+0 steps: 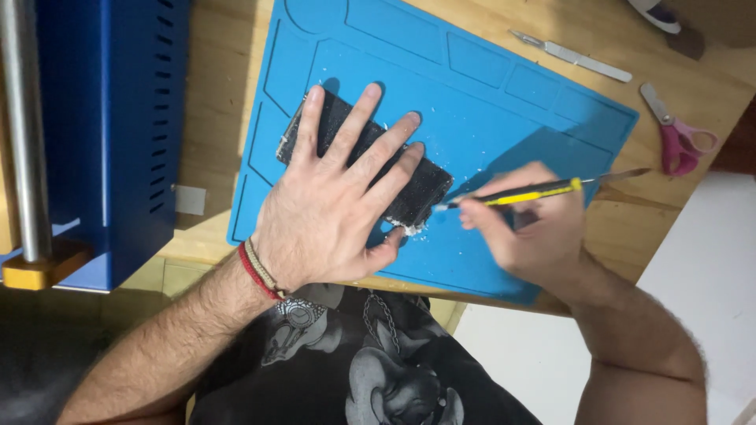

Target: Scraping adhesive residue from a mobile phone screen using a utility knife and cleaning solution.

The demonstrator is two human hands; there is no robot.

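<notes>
Covering most of the dark panel (409, 193), left hand (331, 205) lies flat; blurred right hand (528, 228) seemingly grips a tool (535, 191).

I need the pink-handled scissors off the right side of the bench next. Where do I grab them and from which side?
Probably by the pink handle loops: the scissors lie flat on the wooden bench, shut blades pointing up-left toward the blue mat, loops toward the right edge. Come from the right with the right hand after setting down its yellow-and-black tool. The left hand presses the dark panel.
</notes>
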